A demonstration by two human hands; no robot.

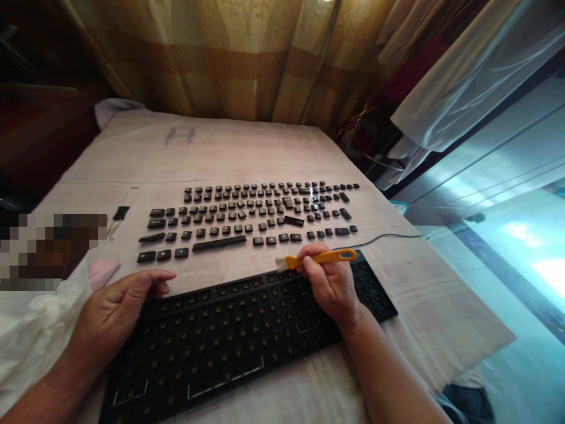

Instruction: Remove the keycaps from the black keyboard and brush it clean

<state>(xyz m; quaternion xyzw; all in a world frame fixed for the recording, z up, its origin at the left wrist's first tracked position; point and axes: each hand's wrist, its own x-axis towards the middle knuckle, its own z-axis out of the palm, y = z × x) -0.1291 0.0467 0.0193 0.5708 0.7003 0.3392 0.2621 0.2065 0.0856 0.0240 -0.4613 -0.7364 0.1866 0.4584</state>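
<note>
A black keyboard (220,335) without its keycaps lies at a slant on the cloth, its switch posts and several wire stabilizers bare. My right hand (332,287) is closed round the yellow handle of a small brush (324,258). The brush's pale bristles point left, by the keyboard's far edge. At the keyboard's far left corner rests my left hand (117,306), its fingers loosely stretched and partly bent, with nothing visible in them. Beyond the keyboard, loose black keycaps (213,231) are laid out in rows, with the long spacebar (219,243) in the nearest rows.
A wire keycap puller (120,212) with a black middle lies left of the keycaps. White crumpled plastic (44,330) and a pink piece (103,273) are at the left. The keyboard's cable (382,237) runs right. Patterned curtains (220,59) hang behind the pale tablecloth (251,147).
</note>
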